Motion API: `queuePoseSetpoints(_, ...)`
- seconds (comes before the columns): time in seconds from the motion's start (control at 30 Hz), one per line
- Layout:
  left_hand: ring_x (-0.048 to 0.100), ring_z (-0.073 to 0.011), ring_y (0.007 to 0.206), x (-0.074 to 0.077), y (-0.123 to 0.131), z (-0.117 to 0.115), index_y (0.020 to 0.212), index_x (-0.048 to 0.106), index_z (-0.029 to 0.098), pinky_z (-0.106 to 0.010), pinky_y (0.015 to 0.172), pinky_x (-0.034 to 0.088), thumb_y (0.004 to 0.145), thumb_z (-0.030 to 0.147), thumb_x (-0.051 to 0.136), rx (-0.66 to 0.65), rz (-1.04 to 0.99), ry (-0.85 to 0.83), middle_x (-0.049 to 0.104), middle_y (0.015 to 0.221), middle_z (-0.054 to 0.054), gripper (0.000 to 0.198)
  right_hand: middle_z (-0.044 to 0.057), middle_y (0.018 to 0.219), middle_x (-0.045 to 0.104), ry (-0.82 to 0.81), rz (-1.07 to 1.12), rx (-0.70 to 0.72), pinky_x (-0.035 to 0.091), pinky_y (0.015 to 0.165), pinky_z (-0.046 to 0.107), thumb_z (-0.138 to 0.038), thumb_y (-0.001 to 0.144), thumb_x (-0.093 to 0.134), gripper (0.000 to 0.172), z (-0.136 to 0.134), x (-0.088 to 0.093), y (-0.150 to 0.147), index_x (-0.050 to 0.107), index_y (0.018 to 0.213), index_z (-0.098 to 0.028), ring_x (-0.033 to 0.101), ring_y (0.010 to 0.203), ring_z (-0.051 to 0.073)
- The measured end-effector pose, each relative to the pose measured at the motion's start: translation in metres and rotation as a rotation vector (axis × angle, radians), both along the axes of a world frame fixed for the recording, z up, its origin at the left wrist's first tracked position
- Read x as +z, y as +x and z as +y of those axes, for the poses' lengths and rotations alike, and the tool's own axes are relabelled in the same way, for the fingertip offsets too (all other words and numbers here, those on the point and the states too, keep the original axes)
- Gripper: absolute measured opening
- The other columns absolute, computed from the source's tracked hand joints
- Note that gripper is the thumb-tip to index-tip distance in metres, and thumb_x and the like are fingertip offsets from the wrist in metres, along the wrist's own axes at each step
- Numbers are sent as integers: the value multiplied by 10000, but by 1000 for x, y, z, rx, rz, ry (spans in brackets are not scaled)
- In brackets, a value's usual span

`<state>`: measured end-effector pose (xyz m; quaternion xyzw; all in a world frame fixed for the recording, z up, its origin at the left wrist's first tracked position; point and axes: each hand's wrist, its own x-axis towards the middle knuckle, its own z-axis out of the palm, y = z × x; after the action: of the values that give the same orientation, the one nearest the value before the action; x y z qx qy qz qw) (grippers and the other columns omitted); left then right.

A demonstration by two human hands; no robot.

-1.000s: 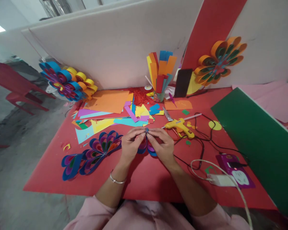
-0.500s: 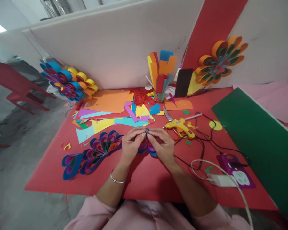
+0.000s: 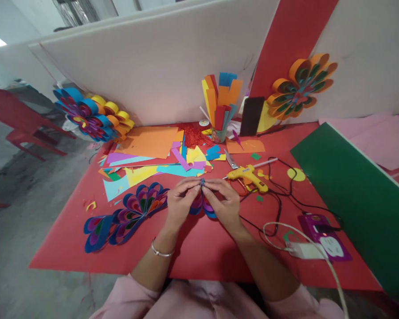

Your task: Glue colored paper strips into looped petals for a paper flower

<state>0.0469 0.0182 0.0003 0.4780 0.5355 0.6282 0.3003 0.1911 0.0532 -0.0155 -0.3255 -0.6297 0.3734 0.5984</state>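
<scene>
My left hand [image 3: 183, 201] and my right hand [image 3: 222, 203] meet at the middle of the red table. Between their fingertips they pinch the joined ends of looped paper petals [image 3: 209, 209], blue outside with purple inside. The loops hang below the fingers, partly hidden by both hands. Left of my left hand lies a row of similar paper petals [image 3: 142, 204], blue-edged with purple, green and orange loops inside. To the right of my right hand a yellow glue gun [image 3: 248, 175] rests on its side, with scissors [image 3: 230, 160] just behind it.
Paper scraps [image 3: 142, 175] and an orange sheet [image 3: 149, 141] cover the back left. A cup of paper strips [image 3: 218, 134] and a phone [image 3: 252, 116] stand by the partition. Cords run right to a purple power strip [image 3: 326, 239], beside a green board [image 3: 346, 199]. Finished paper flowers [image 3: 302, 88] lean behind.
The whole view has shifted slightly. Both hands keep the same pinch on the paper petals, with no clear movement of the things on the table.
</scene>
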Motion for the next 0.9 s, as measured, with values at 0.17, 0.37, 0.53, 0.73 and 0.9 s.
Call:
queuePoseSetpoints(0.17, 768, -211, 990, 0, 0, 0, 915, 869, 251, -361, 959, 618, 845, 266, 815, 9, 2, 6, 821, 1012, -75, 89, 33, 1001, 800, 5, -3, 1, 636, 894, 320, -198, 927, 761, 149, 0, -1, 0, 825, 1025, -291, 760, 947, 159)
queuePoseSetpoints(0.37, 766, -213, 1001, -1, -1, 0, 937, 870, 247, -369, 978, 615, 862, 279, 807, 6, 5, -12, 818, 1040, -84, 103, 39, 994, 804, -9, -4, -4, 645, 886, 344, -214, 924, 758, 133, 1, 0, -1, 826, 1007, -293, 763, 936, 173)
queuePoseSetpoints(0.53, 766, -207, 999, 0, -1, 0, 930, 869, 255, -359, 971, 614, 857, 281, 811, 3, -1, -2, 818, 1033, -77, 97, 39, 997, 804, 1, 7, -2, 642, 882, 335, -204, 920, 761, 149, 1, 0, -1, 829, 1018, -294, 762, 941, 168)
queuePoseSetpoints(0.73, 767, -216, 992, 1, -1, 0, 919, 867, 245, -371, 962, 620, 850, 291, 814, 6, -7, -2, 817, 1018, -82, 99, 39, 992, 806, -11, -2, -13, 647, 880, 348, -216, 918, 761, 131, 0, 1, -1, 828, 999, -294, 764, 934, 177)
queuePoseSetpoints(0.9, 766, -213, 1006, 1, -1, -1, 935, 869, 248, -366, 984, 614, 860, 290, 809, -1, -3, -14, 817, 1038, -84, 105, 35, 1001, 802, -7, -2, -5, 644, 893, 335, -207, 924, 762, 145, -1, 0, 0, 823, 1019, -296, 763, 941, 165)
